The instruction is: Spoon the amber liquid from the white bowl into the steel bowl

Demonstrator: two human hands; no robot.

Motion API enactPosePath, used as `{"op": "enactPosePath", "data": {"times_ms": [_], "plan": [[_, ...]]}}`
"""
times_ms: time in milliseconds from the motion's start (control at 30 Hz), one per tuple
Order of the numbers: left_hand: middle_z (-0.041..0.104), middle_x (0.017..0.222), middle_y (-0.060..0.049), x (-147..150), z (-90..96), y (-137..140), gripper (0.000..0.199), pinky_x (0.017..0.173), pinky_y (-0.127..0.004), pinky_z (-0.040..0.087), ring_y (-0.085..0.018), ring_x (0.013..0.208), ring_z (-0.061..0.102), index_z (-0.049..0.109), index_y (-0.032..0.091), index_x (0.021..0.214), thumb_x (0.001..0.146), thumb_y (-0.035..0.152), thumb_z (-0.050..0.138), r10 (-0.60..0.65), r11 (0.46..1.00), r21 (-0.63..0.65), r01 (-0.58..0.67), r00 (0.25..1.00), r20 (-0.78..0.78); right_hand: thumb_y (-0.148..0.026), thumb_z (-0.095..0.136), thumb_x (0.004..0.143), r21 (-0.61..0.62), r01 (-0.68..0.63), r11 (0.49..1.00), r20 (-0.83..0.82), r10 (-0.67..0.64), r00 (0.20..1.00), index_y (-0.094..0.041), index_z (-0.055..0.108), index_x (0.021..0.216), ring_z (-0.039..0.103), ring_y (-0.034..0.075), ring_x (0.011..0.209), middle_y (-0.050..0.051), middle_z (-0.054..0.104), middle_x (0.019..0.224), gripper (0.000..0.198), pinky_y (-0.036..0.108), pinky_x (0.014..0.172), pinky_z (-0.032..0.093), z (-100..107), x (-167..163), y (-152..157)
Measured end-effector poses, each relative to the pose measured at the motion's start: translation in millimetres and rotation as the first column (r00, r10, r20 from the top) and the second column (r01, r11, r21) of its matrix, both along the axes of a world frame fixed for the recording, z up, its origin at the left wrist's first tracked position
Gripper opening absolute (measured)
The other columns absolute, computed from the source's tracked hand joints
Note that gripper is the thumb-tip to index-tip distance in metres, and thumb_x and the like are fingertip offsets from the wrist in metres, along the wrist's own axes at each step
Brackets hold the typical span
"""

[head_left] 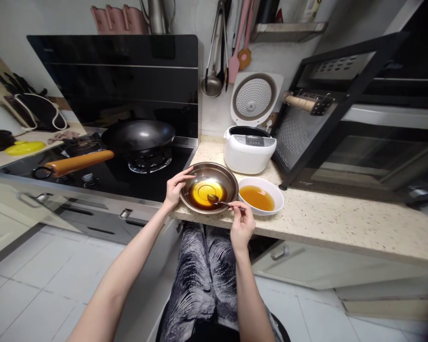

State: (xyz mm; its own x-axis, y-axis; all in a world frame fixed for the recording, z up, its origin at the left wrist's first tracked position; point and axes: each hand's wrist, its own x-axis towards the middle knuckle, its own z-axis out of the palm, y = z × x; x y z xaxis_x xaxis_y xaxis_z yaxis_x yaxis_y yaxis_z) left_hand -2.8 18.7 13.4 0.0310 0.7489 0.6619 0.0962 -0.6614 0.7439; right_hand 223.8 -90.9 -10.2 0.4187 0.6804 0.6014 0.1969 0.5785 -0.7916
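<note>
A stainless steel bowl (231,183) with amber liquid (202,190) in it rests at the counter's front edge. My left hand (176,188) is closed on the bowl's left rim, fingers over the edge. In my right hand (241,221) is the handle of a metal spoon (221,203), pinched between thumb and fingers. The spoon's head dips into the liquid near the bowl's lower middle. Close by on the right, a white bowl (278,199) holds more brownish-orange liquid, and my right hand is just in front of it.
Behind the bowls stands a white rice cooker (248,156), lid up. A black wok (139,135) sits on the stove to the left, its wooden handle (80,164) jutting forward. At the right is a dark oven (371,156). Utensils such as a ladle (212,86) hang on the wall.
</note>
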Motion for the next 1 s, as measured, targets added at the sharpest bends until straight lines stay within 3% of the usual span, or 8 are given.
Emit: {"op": "enactPosePath", "data": {"times_ms": [300, 700, 1000], "plan": [[0.072, 0.136, -0.005, -0.2, 0.0, 1.0, 0.04, 0.122, -0.051, 0.042, -0.032, 0.135, 0.062, 0.084, 0.022, 0.098, 0.075, 0.016, 0.052, -0.007, 1.0, -0.009, 0.007, 1.0, 0.011, -0.035, 0.059, 0.1, 0.05, 0.049, 0.998, -0.117, -0.043, 0.992, -0.019, 0.066, 0.094, 0.067, 0.015, 0.077, 0.004, 0.071, 0.09, 0.019, 0.03, 0.074, 0.057, 3.0, -4.0, -1.4], [0.073, 0.134, -0.006, -1.0, -2.3, 5.1, 0.043, 0.122, -0.05, 0.042, -0.033, 0.134, 0.063, 0.085, 0.02, 0.097, 0.07, 0.017, 0.051, -0.029, 0.997, -0.07, 0.03, 0.999, 0.021, -0.031, 0.061, 0.1, 0.139, 0.139, 0.981, -0.187, -0.111, 0.976, -0.02, 0.065, 0.092, 0.068, 0.015, 0.079, 0.003, 0.071, 0.09, 0.014, 0.03, 0.074, 0.058, 23.2, 1.7, -7.7], [0.073, 0.133, -0.007, -0.2, -4.0, 6.5, 0.042, 0.121, -0.05, 0.043, -0.034, 0.134, 0.063, 0.085, 0.02, 0.095, 0.07, 0.017, 0.052, -0.051, 0.995, -0.089, 0.054, 0.998, 0.035, -0.036, 0.061, 0.1, 0.153, 0.269, 0.951, -0.198, -0.237, 0.951, -0.02, 0.063, 0.093, 0.069, 0.014, 0.077, 0.003, 0.07, 0.088, 0.017, 0.031, 0.073, 0.06, 35.7, 15.1, -2.8]]}}
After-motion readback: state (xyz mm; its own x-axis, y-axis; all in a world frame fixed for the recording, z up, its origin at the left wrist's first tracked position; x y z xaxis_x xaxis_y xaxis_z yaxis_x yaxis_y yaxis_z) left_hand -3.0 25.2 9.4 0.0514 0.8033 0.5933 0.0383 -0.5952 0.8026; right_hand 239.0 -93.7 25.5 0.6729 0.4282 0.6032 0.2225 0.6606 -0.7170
